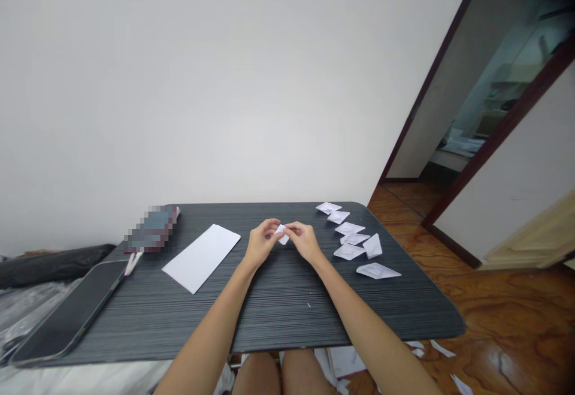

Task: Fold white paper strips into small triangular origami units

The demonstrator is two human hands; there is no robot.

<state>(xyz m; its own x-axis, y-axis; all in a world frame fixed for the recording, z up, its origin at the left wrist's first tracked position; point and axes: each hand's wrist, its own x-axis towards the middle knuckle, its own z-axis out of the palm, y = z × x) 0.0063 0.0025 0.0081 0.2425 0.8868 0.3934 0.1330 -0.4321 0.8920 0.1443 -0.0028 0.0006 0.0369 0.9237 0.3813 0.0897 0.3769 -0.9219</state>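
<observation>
**White paper pinched over dark desk**

Both hands meet mid-desk [278, 299]: left grip [263, 242] and right grip [303, 240] each pinch the small paper [283, 234] between fingertips. Right of the grips lie folded boats [354, 239]; left, a flat sheet [202, 257].

- A dark grey wood-grain bench [278, 305] with rounded corners stands against a white wall.
- A flat white rectangular paper sheet [202, 257] lies left of centre.
- A black smartphone [72, 314] lies screen-up at the near left corner.
- A blurred dark booklet [151, 229] sits at the far left.
- Several small folded white paper pieces [354, 239] lie scattered along the right side, the nearest one [377, 271] apart from the others.
</observation>
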